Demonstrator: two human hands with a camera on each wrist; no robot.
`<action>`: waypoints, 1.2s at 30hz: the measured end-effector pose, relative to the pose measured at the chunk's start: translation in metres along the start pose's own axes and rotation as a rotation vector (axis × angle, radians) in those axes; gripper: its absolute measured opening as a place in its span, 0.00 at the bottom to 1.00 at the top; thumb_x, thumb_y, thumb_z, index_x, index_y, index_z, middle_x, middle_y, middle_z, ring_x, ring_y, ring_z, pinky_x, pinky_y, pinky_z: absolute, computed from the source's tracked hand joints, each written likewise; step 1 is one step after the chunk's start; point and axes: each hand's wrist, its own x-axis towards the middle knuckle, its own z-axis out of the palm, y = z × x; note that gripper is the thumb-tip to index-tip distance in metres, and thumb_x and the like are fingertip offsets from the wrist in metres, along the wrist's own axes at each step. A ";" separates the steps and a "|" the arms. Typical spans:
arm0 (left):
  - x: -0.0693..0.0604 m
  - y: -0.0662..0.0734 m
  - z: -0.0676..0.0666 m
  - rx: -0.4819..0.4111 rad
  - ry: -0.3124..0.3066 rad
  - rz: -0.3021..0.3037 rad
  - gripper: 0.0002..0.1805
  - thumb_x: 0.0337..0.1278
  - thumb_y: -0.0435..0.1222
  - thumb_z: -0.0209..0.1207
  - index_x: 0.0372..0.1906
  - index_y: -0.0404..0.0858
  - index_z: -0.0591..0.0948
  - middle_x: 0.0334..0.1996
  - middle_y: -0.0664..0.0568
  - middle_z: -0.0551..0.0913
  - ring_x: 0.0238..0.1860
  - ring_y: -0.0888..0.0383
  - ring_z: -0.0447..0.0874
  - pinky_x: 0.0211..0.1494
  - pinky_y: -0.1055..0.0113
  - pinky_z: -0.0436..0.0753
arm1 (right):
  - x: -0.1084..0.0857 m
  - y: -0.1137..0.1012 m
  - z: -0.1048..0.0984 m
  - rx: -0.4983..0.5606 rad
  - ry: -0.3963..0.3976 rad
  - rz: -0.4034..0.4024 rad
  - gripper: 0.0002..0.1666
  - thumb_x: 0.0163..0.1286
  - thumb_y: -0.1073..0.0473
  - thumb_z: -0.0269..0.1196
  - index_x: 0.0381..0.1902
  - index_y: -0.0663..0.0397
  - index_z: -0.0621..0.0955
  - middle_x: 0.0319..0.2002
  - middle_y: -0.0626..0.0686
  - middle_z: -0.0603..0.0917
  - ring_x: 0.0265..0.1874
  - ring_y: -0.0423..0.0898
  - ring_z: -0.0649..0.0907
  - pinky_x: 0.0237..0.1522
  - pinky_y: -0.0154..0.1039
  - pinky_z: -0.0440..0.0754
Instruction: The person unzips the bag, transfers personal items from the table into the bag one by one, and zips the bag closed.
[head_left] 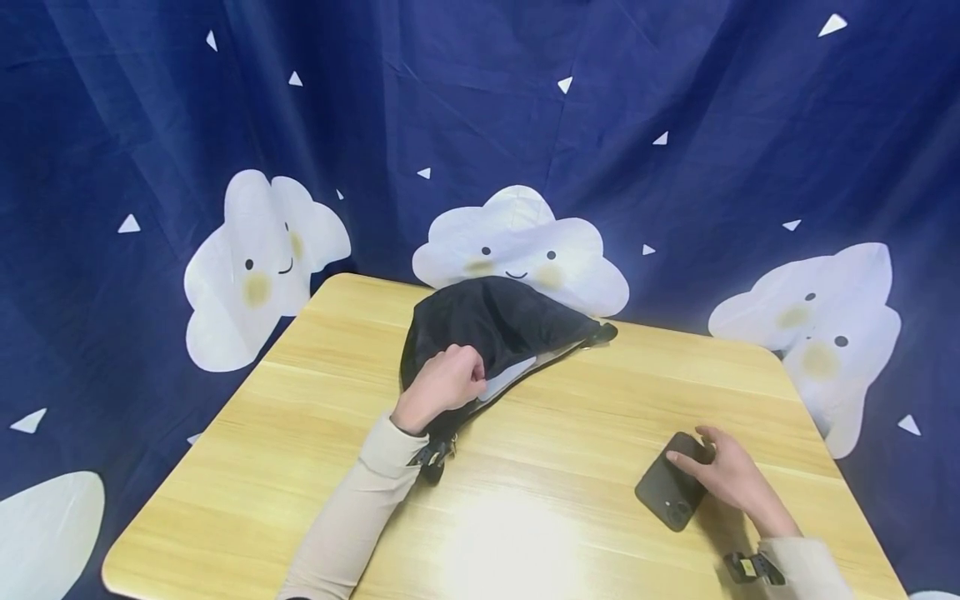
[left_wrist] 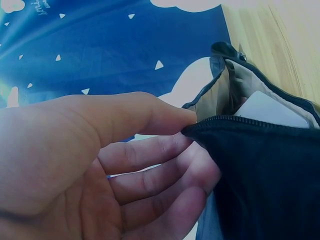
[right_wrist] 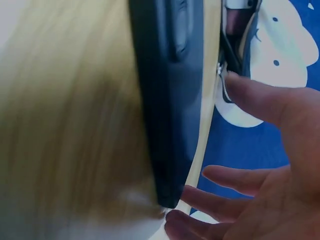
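Observation:
A black zippered bag (head_left: pixel 480 321) lies on the table with its mouth unzipped. My left hand (head_left: pixel 444 385) pinches the zipper edge of its mouth between thumb and fingers, as the left wrist view shows. Inside the light-lined opening is a flat white object (left_wrist: pixel 272 112), partly hidden by the bag's front. On the right side of the table lies a black smartphone (head_left: pixel 667 487), its camera side up. My right hand (head_left: pixel 729 473) hovers at the phone with thumb and fingers spread. In the right wrist view, fingertips are close by one end of the phone (right_wrist: pixel 172 115); contact is unclear.
The wooden table (head_left: pixel 300 467) has rounded corners. Behind it hangs a dark blue curtain (head_left: pixel 480 100) with white clouds and triangles. Each wrist wears a small black device, such as the left wrist's camera (head_left: pixel 433 458).

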 end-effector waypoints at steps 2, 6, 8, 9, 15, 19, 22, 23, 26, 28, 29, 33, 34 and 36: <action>0.000 0.000 0.000 0.002 0.000 -0.001 0.10 0.57 0.33 0.64 0.21 0.44 0.82 0.19 0.56 0.80 0.22 0.57 0.78 0.26 0.64 0.74 | -0.001 0.003 0.002 -0.025 -0.006 -0.011 0.56 0.70 0.40 0.66 0.69 0.87 0.59 0.65 0.88 0.65 0.63 0.84 0.70 0.60 0.71 0.75; 0.001 0.000 0.002 0.010 0.000 -0.002 0.10 0.57 0.33 0.64 0.22 0.44 0.82 0.19 0.56 0.80 0.23 0.57 0.79 0.26 0.64 0.74 | -0.004 0.005 0.005 -0.071 -0.005 -0.029 0.62 0.66 0.39 0.70 0.68 0.91 0.58 0.63 0.90 0.66 0.62 0.85 0.70 0.59 0.72 0.74; 0.001 -0.001 0.002 0.011 0.001 -0.001 0.09 0.57 0.33 0.64 0.22 0.44 0.83 0.20 0.56 0.80 0.23 0.57 0.79 0.27 0.64 0.74 | -0.005 0.005 0.006 -0.091 -0.004 -0.029 0.63 0.64 0.39 0.71 0.68 0.91 0.57 0.62 0.90 0.66 0.62 0.84 0.71 0.59 0.72 0.75; 0.001 -0.001 0.002 0.014 0.002 -0.001 0.09 0.57 0.33 0.65 0.22 0.44 0.83 0.20 0.56 0.81 0.24 0.57 0.79 0.27 0.64 0.75 | -0.005 0.005 0.006 -0.098 -0.008 -0.026 0.64 0.64 0.38 0.72 0.68 0.91 0.57 0.62 0.90 0.66 0.62 0.84 0.71 0.59 0.72 0.75; 0.001 -0.001 0.003 0.017 -0.005 -0.003 0.09 0.56 0.33 0.64 0.22 0.45 0.83 0.20 0.57 0.80 0.24 0.56 0.78 0.27 0.63 0.74 | -0.010 0.004 0.006 -0.123 -0.016 -0.016 0.67 0.62 0.37 0.73 0.69 0.89 0.56 0.64 0.89 0.65 0.62 0.84 0.71 0.59 0.72 0.75; 0.001 -0.001 0.003 0.022 -0.009 -0.002 0.10 0.56 0.33 0.64 0.21 0.45 0.82 0.20 0.57 0.80 0.23 0.57 0.78 0.27 0.64 0.74 | -0.011 0.003 0.005 -0.145 -0.020 -0.004 0.69 0.60 0.35 0.73 0.69 0.88 0.56 0.63 0.89 0.66 0.61 0.83 0.72 0.59 0.72 0.74; 0.001 0.000 0.002 0.023 -0.009 -0.004 0.09 0.56 0.34 0.65 0.22 0.45 0.82 0.21 0.57 0.80 0.24 0.57 0.78 0.27 0.64 0.74 | -0.010 0.002 0.003 -0.156 -0.029 0.000 0.70 0.58 0.34 0.74 0.69 0.88 0.56 0.62 0.89 0.67 0.60 0.83 0.72 0.58 0.72 0.75; 0.002 0.000 0.002 0.023 -0.008 -0.004 0.09 0.56 0.34 0.65 0.22 0.45 0.82 0.21 0.56 0.80 0.24 0.57 0.78 0.27 0.64 0.74 | -0.009 0.001 0.003 -0.160 -0.032 0.004 0.70 0.58 0.34 0.74 0.69 0.88 0.56 0.62 0.89 0.67 0.60 0.83 0.72 0.58 0.72 0.75; 0.002 -0.001 0.002 0.022 -0.007 -0.005 0.09 0.57 0.34 0.65 0.22 0.45 0.83 0.21 0.57 0.81 0.24 0.57 0.78 0.27 0.64 0.74 | -0.006 0.001 0.001 -0.170 -0.040 0.008 0.72 0.56 0.33 0.75 0.69 0.89 0.56 0.60 0.89 0.68 0.59 0.83 0.73 0.57 0.71 0.75; 0.002 -0.001 0.002 0.021 -0.007 -0.004 0.09 0.56 0.34 0.65 0.22 0.44 0.83 0.21 0.57 0.81 0.24 0.57 0.78 0.27 0.64 0.74 | -0.004 0.000 0.000 -0.168 -0.047 0.019 0.73 0.54 0.33 0.76 0.68 0.89 0.56 0.58 0.89 0.69 0.56 0.81 0.76 0.56 0.70 0.77; 0.002 -0.001 0.002 0.021 -0.006 -0.003 0.09 0.56 0.34 0.65 0.22 0.44 0.83 0.21 0.57 0.81 0.24 0.57 0.78 0.27 0.64 0.74 | -0.003 0.000 -0.001 -0.167 -0.051 0.023 0.73 0.53 0.33 0.76 0.68 0.90 0.57 0.56 0.89 0.70 0.54 0.80 0.77 0.55 0.70 0.77; 0.002 -0.001 0.002 0.015 -0.003 0.000 0.09 0.56 0.33 0.65 0.22 0.44 0.83 0.20 0.57 0.80 0.23 0.57 0.78 0.26 0.64 0.74 | 0.000 0.000 -0.002 -0.158 -0.061 0.043 0.73 0.49 0.33 0.78 0.65 0.91 0.59 0.51 0.87 0.73 0.48 0.75 0.79 0.52 0.69 0.79; 0.002 -0.001 0.002 0.015 -0.004 0.001 0.09 0.56 0.33 0.64 0.21 0.44 0.83 0.20 0.57 0.80 0.23 0.57 0.78 0.26 0.64 0.74 | 0.000 0.001 -0.003 -0.159 -0.061 0.046 0.73 0.49 0.33 0.78 0.64 0.91 0.60 0.49 0.86 0.74 0.47 0.73 0.79 0.51 0.68 0.79; 0.002 -0.002 0.002 0.014 -0.005 0.001 0.10 0.56 0.33 0.64 0.21 0.44 0.82 0.20 0.57 0.80 0.23 0.57 0.78 0.26 0.64 0.73 | 0.001 0.002 -0.003 -0.152 -0.066 0.053 0.68 0.49 0.33 0.78 0.60 0.90 0.65 0.44 0.81 0.77 0.42 0.68 0.80 0.47 0.63 0.82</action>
